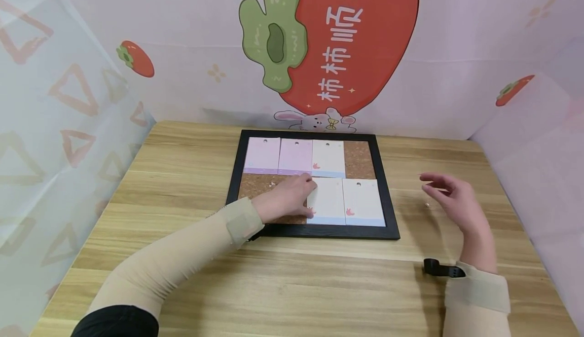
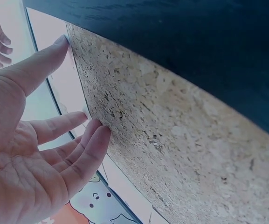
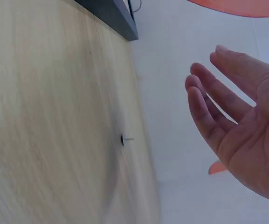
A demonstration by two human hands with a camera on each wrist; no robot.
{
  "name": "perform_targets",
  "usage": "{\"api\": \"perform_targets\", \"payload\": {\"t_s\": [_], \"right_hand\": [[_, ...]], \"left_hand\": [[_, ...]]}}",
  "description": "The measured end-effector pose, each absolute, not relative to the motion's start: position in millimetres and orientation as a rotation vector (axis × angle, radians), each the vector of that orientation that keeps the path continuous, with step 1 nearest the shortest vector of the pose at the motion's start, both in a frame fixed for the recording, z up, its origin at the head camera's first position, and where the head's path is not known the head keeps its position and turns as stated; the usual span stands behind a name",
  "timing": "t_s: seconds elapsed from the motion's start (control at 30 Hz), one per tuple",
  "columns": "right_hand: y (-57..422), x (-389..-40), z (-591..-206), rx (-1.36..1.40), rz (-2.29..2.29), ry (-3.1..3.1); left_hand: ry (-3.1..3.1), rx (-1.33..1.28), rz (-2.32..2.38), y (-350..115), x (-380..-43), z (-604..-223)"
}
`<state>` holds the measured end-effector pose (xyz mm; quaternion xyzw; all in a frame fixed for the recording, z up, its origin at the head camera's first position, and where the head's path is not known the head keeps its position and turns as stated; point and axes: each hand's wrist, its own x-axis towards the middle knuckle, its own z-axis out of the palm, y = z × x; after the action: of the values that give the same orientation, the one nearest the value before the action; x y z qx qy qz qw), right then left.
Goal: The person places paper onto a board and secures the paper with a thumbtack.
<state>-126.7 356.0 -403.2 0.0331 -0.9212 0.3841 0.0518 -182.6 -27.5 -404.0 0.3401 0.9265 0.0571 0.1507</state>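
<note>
My left hand (image 1: pixel 285 197) touches the left edge of a white card (image 1: pixel 326 200) with a blue bottom strip, on a black-framed cork board (image 1: pixel 391 220). In the left wrist view, the thumb and fingertips (image 2: pixel 80 154) lie along the card's edge beside bare cork (image 2: pixel 139 121). Right of that card lies a similar white card (image 1: pixel 364 202) with a pin at its top. My right hand (image 1: pixel 461 208) hovers right of the board, fingers loosely bent and holding nothing. Below it a thumbtack (image 3: pixel 123 139) rests on the table, point up.
Along the board's top row sit two purple cards (image 1: pixel 262 154) and a third, white card (image 1: pixel 327 158), each with a pin. Some small pale bits (image 1: pixel 272 183) lie on the cork near the left forearm. Behind the wooden table (image 1: pixel 319 286) hangs a printed cloth (image 1: pixel 191 38).
</note>
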Motion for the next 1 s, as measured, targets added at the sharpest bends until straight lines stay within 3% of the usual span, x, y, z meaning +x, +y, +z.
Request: {"api": "perform_targets", "payload": {"t_s": [0.43, 1.0], "right_hand": [[394.3, -120.3, -425.6, 0.086, 1.073, -2.929], [399.6, -123.3, -438.2, 0.010, 1.153, -3.096]], "left_hand": [[2.658, 0.970, 0.186, -28.0, -181.0, -402.1], [2.667, 0.966, 0.155, -28.0, -180.2, -400.4]]}}
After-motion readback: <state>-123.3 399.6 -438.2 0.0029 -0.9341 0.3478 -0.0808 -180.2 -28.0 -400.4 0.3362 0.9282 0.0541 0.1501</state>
